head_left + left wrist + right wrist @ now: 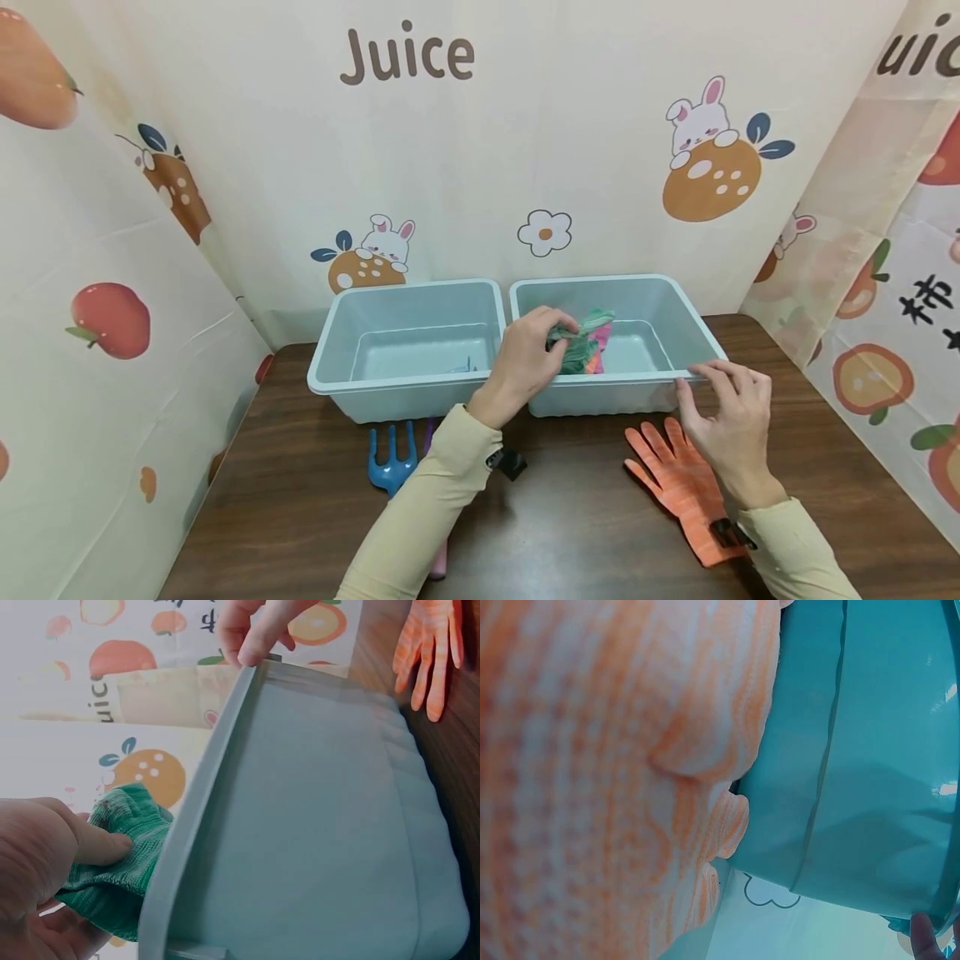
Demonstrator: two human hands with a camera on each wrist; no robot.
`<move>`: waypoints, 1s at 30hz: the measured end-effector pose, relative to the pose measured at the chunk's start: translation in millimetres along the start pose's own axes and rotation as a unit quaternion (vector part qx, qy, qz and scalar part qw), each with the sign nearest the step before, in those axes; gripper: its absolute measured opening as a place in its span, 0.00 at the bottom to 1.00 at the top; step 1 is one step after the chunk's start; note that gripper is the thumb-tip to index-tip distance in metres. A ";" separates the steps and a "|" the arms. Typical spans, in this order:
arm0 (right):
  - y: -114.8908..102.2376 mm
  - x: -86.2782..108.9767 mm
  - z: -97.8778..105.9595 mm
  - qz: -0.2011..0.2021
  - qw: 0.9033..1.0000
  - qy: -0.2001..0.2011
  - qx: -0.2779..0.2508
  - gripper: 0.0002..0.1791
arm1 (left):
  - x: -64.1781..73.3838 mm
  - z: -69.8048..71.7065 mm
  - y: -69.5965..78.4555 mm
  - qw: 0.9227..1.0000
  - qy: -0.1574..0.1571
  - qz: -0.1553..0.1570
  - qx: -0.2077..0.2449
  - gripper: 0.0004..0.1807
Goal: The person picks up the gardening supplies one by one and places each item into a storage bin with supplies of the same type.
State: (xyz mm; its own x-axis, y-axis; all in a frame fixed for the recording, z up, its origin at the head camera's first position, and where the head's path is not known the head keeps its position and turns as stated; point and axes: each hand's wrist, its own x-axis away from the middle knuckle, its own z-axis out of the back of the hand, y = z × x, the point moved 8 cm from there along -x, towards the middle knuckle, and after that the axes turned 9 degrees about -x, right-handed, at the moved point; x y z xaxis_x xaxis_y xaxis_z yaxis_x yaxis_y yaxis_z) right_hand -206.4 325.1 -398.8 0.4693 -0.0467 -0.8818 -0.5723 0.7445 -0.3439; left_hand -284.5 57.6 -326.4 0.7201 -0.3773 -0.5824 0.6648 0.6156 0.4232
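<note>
My left hand [528, 354] pinches a green knit glove [581, 354] inside the right-hand light-blue bin [600, 396], near its front left. In the left wrist view, the thumb presses on the glove's [124, 832] bunched fabric beside the rim. Something pink and orange [597, 354] shows under the green glove, partly hidden. At the bin's front right corner, my right hand [731, 425] grips the rim between thumb and fingers. Below that hand, an orange striped glove [678, 483] lies flat on the table; it fills much of the right wrist view.
A second light-blue bin [408, 387] stands close on the left, with a small, unclear item inside. A blue hand fork [392, 467] and a pink-ended handle [440, 562] lie partly under my left forearm. A printed curtain [480, 150] rises behind the bins.
</note>
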 end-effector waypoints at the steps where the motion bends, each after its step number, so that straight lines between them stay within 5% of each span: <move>1: 0.1 0.1 0.2 0.000 1.000 0.000 0.001 0.31 | 0.4 -1.0 -0.5 1.000 -0.001 0.001 -0.001 0.09; 30: 0.5 -0.6 -1.2 0.012 1.000 0.011 -0.003 0.30 | 9.7 -26.6 -8.1 0.998 -0.035 0.038 -0.027 0.08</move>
State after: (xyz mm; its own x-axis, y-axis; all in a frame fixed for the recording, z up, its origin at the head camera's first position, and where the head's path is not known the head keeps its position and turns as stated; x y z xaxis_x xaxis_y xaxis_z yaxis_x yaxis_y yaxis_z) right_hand -207.8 324.7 -398.8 0.4402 -0.0428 -0.8969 -0.5871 0.7420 -0.3236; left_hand -288.2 67.3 -354.0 0.7812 -0.3751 -0.4990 0.5978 0.6797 0.4250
